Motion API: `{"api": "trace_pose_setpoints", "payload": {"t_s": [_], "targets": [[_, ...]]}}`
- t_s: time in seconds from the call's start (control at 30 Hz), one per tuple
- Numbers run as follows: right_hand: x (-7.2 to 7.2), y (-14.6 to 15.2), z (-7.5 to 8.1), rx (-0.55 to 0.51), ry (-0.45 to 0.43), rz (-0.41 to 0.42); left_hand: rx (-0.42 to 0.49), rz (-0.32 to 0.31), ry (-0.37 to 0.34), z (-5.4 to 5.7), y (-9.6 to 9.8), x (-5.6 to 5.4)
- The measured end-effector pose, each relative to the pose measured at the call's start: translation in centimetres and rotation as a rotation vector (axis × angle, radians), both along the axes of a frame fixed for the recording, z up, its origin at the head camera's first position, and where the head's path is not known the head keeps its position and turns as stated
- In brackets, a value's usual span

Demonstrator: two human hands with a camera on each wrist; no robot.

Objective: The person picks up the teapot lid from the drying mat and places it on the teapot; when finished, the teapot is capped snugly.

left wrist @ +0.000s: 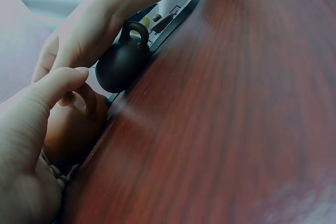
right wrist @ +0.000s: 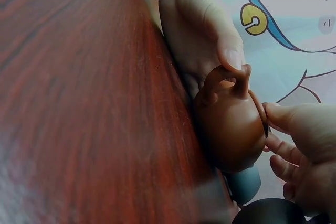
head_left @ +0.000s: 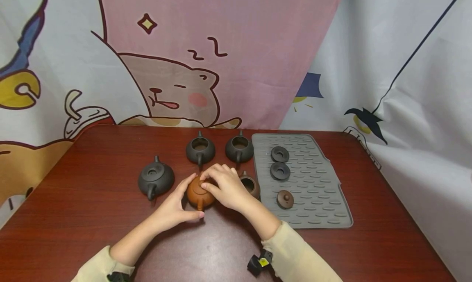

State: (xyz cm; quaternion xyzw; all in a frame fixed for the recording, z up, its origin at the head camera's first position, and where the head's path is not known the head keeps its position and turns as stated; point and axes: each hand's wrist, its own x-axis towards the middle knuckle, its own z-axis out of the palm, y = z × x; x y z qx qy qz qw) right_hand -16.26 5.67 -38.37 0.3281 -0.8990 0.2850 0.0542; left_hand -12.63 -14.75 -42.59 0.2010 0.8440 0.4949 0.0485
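Note:
An orange-brown clay teapot [head_left: 200, 196] stands on the table, its handle toward the person. My left hand [head_left: 171, 208] grips it from the left, with the thumb on the handle [right wrist: 242, 82] and the fingers along the far side. From the right, my right hand [head_left: 225, 187] pinches the teapot's lid [right wrist: 260, 111] at the mouth of the pot; the lid's knob is mostly hidden by the fingertips. Just beyond the right hand sits a small brown teapot [head_left: 257, 188] without a lid, partly covered by that hand.
A dark grey teapot [head_left: 156, 178] with its lid on stands at left. Two lidless dark teapots, one [head_left: 206, 154] and another [head_left: 245, 153], stand behind. The grey mat [head_left: 321, 183] at right carries two black lids [head_left: 280, 171] and a brown lid [head_left: 285, 199]. A patterned curtain [head_left: 258, 69] hangs behind.

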Motion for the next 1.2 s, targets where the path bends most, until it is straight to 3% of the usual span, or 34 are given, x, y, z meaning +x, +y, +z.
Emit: {"api": "trace_pose_setpoints", "payload": {"t_s": [0.77, 1.2], "targets": [[2.0, 3.9, 3.5, -0.208, 0.083, 0.016, 0.005, 0.005, -0.015, -0.2, 0.0, 0.0], [3.2, 8.3, 3.4, -0.271, 0.119, -0.017, -0.009, 0.012, 0.003, 0.1, 0.1, 0.1]]}}
